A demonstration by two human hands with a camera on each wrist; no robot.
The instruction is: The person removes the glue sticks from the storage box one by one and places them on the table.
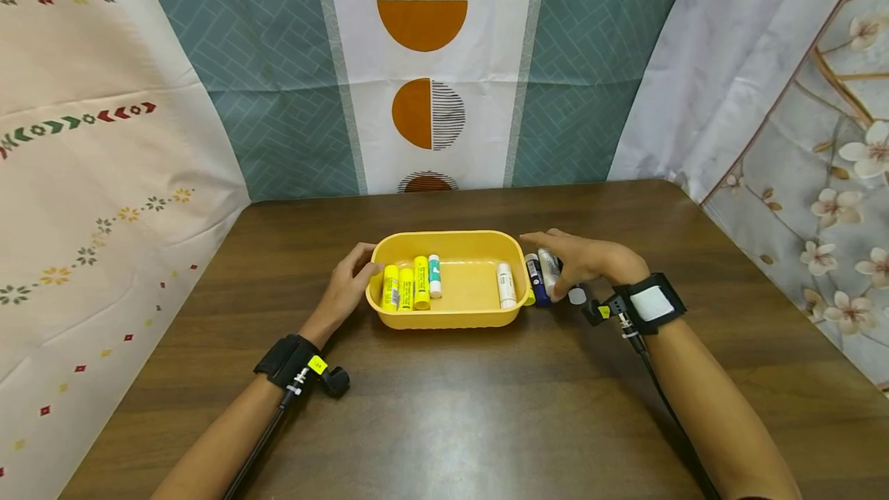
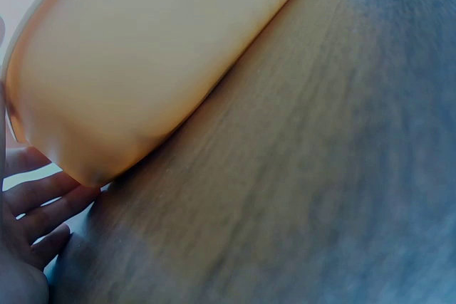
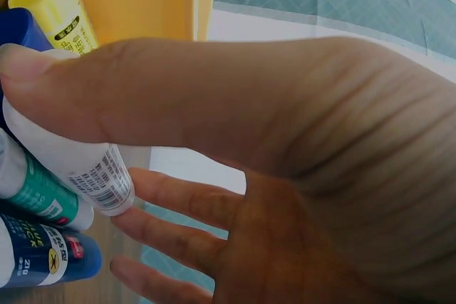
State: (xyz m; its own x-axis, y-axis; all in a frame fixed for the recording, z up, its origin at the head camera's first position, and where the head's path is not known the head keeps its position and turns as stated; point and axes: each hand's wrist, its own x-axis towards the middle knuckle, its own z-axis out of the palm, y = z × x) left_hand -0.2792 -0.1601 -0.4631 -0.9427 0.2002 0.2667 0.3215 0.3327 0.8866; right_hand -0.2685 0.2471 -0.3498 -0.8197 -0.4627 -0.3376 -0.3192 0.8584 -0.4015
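Note:
A yellow plastic basket (image 1: 444, 319) sits mid-table. At its left end my left hand (image 1: 343, 284) holds the rim, thumb over the edge and fingers against the outer wall. Inside, three yellow glue sticks (image 1: 420, 284) and a green-and-white one (image 1: 434, 276) stand at the left; a white glue stick (image 1: 506, 285) leans at the right. Just right of the basket, my right hand (image 1: 590, 259) pinches another white glue stick (image 3: 100, 176) between thumb and fingers. Beside it lie a blue glue stick (image 1: 537, 282), a yellow one (image 3: 57, 5), a teal one (image 3: 50, 194) and a dark blue one (image 3: 53, 250).
The brown wooden table (image 1: 444, 392) reaches back to a hanging teal-and-white cloth (image 1: 430, 68). Patterned cloths hang at the left and right sides. Each wrist wears a black strap (image 1: 649, 303) with a small camera and a cable running back along the forearm.

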